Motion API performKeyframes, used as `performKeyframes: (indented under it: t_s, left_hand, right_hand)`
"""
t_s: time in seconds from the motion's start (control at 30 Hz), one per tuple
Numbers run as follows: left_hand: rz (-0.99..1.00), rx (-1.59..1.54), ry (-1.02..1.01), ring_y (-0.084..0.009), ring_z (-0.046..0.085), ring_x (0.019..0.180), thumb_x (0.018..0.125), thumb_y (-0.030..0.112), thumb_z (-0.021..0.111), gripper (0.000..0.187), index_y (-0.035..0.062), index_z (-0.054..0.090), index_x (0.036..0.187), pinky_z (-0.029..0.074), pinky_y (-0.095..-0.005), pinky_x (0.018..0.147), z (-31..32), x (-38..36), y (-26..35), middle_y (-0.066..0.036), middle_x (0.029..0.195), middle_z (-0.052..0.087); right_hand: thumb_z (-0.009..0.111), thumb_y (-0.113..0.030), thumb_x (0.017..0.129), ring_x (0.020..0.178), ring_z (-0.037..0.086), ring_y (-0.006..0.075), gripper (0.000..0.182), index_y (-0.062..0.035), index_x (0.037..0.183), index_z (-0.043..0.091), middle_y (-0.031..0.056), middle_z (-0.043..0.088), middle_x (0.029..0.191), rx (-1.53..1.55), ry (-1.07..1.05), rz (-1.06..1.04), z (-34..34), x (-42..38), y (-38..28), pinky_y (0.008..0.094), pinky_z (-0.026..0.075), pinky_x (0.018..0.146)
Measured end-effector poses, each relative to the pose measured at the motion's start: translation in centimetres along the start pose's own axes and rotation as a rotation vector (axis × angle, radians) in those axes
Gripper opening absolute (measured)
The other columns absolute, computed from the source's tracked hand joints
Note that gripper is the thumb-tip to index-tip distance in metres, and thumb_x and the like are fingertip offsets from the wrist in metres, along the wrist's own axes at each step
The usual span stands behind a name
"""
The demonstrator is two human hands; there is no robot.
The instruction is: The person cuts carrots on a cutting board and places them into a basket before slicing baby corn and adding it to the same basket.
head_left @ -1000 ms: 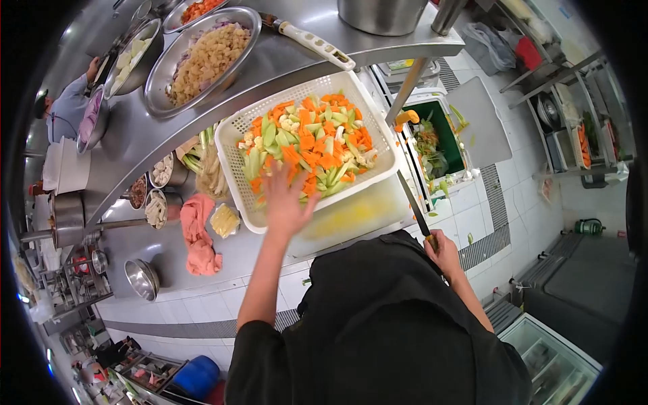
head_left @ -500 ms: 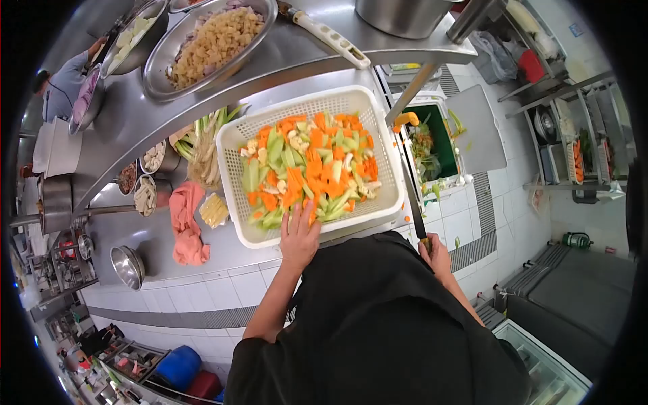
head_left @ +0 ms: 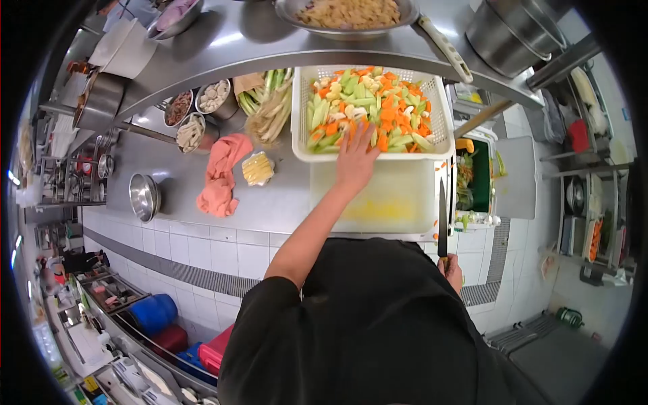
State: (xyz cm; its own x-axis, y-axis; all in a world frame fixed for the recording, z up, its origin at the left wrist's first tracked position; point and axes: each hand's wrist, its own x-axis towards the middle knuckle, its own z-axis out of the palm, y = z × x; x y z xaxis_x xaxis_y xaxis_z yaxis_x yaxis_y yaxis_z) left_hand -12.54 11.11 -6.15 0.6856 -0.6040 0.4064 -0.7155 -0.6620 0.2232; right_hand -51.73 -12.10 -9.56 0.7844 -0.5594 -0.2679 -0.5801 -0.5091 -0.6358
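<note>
My left hand [head_left: 358, 156] reaches over the near rim of a white perforated plastic basket [head_left: 305, 138], its fingers spread on the cut vegetables inside. The vegetables [head_left: 388, 111] are a mix of orange carrot slices, pale green pieces and cauliflower florets. In my right hand [head_left: 451, 272], at the counter's front edge, a kitchen knife [head_left: 442, 219] is held by its handle, the long dark blade pointing away from me. Between the basket and my body lies a pale cutting board [head_left: 395, 192] with yellow stains.
Left on the steel counter are a coral cloth [head_left: 223, 175], a wrapped yellow bundle [head_left: 258, 169], spring onions [head_left: 270, 111] and metal bowls [head_left: 144, 198]. A raised steel shelf [head_left: 243, 50] crosses above the far side. A green bin [head_left: 480, 175] with scraps stands at right.
The basket has moved away from my body toward the shelf, with my left hand at its near rim. The cutting board now shows. My right hand still holds the knife.
</note>
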Motion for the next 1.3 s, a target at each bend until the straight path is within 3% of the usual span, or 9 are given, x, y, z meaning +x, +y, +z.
performKeyframes:
  t_s: [0.3, 0.37, 0.5, 0.57, 0.7, 0.9, 1.1, 1.17, 1.3]
  left_hand:
    - [-0.167, -0.018, 0.022, -0.0381, 0.035, 0.152, 0.090, 0.010, 0.070, 0.033, 0.0148, 0.070, 0.123, 0.027, -0.0584, 0.122, 3.9, 6.9, -7.0, -0.015, 0.156, 0.048]
    - [-0.316, -0.530, 0.209, -0.0367, 0.046, 0.143, 0.088, 0.005, 0.070, 0.043, 0.0136, 0.066, 0.129, 0.034, -0.0554, 0.118, 1.9, 3.6, -7.2, -0.018, 0.143, 0.058]
    - [-0.600, 0.223, 0.369, -0.0450, 0.049, 0.137, 0.086, 0.027, 0.074, 0.064, 0.0131, 0.055, 0.145, 0.041, -0.0561, 0.111, -0.2, -7.9, -14.3, -0.023, 0.144, 0.057]
    - [-1.047, 0.395, 0.114, -0.0507, 0.046, 0.137, 0.078, 0.033, 0.081, 0.088, 0.0187, 0.042, 0.156, 0.042, -0.0561, 0.111, -3.2, -11.0, -16.2, -0.028, 0.152, 0.047]
    - [-0.904, 0.182, -0.032, -0.0517, 0.043, 0.139, 0.072, 0.034, 0.085, 0.105, 0.0214, 0.030, 0.161, 0.041, -0.0590, 0.110, -4.3, -13.5, -20.7, -0.032, 0.156, 0.037]
    - [-0.759, 0.022, 0.175, -0.0509, 0.038, 0.144, 0.069, 0.020, 0.085, 0.101, 0.0055, 0.031, 0.153, 0.039, -0.0578, 0.112, -5.7, -14.8, -18.8, -0.033, 0.152, 0.037]
    - [-0.519, 0.027, 0.443, -0.0485, 0.039, 0.142, 0.068, 0.016, 0.086, 0.099, -0.0040, 0.031, 0.147, 0.038, -0.0528, 0.115, -6.2, -16.0, -12.3, -0.030, 0.150, 0.035]
    - [-0.440, -0.423, 0.539, -0.0461, 0.029, 0.150, 0.070, 0.015, 0.086, 0.094, -0.0025, 0.034, 0.146, 0.038, -0.0552, 0.117, -7.2, -15.0, -7.6, -0.029, 0.155, 0.029]
    - [-0.157, -0.600, 0.425, -0.0467, 0.033, 0.148, 0.068, 0.011, 0.087, 0.095, 0.0044, 0.036, 0.148, 0.042, -0.0542, 0.115, -10.3, -11.1, 2.0, -0.028, 0.157, 0.026]
  right_hand:
    - [0.067, -0.023, 0.097, 0.085, 0.069, 0.0448, 0.030, -0.0079, 0.121, 0.055, 0.0219, 0.071, 0.097, -0.208, -0.100, -0.240, 0.9, 3.0, -4.6, 0.0531, 0.054, 0.072]
    - [0.068, -0.022, 0.096, 0.087, 0.069, 0.0445, 0.031, -0.0085, 0.121, 0.056, 0.0210, 0.070, 0.101, -0.256, -0.100, -0.259, 1.5, 3.9, -5.2, 0.0529, 0.054, 0.072]
    - [0.069, -0.022, 0.094, 0.087, 0.070, 0.0436, 0.034, -0.0104, 0.123, 0.057, 0.0189, 0.068, 0.110, -0.296, -0.109, -0.276, 2.5, 4.6, -5.6, 0.0528, 0.056, 0.074]
    - [0.070, -0.022, 0.094, 0.085, 0.070, 0.0423, 0.035, -0.0123, 0.125, 0.058, 0.0188, 0.067, 0.109, -0.262, -0.091, -0.344, 2.7, 4.8, -5.5, 0.0529, 0.056, 0.073]
    - [0.072, -0.022, 0.092, 0.085, 0.068, 0.0414, 0.038, -0.0156, 0.127, 0.059, 0.0170, 0.064, 0.106, -0.344, -0.106, -0.346, 2.2, 6.2, -8.1, 0.0512, 0.056, 0.073]
    - [0.074, -0.019, 0.089, 0.086, 0.067, 0.0366, 0.041, -0.0192, 0.129, 0.061, 0.0144, 0.060, 0.101, -0.486, -0.092, -0.524, 3.6, 9.8, -10.9, 0.0473, 0.052, 0.077]
    - [0.076, -0.021, 0.088, 0.092, 0.066, 0.0352, 0.046, -0.0200, 0.132, 0.063, 0.0152, 0.060, 0.104, -0.499, 0.037, -0.650, 7.3, 12.7, -11.5, 0.0476, 0.052, 0.081]
    - [0.075, -0.021, 0.088, 0.094, 0.065, 0.0352, 0.046, -0.0197, 0.132, 0.063, 0.0161, 0.060, 0.105, -0.535, 0.092, -0.666, 7.1, 12.8, -12.3, 0.0476, 0.052, 0.082]
    - [0.066, -0.019, 0.100, 0.097, 0.067, 0.0307, 0.045, -0.0172, 0.143, 0.056, 0.0181, 0.064, 0.113, 0.182, -0.272, -0.666, 2.9, 10.9, -18.1, 0.0447, 0.054, 0.087]
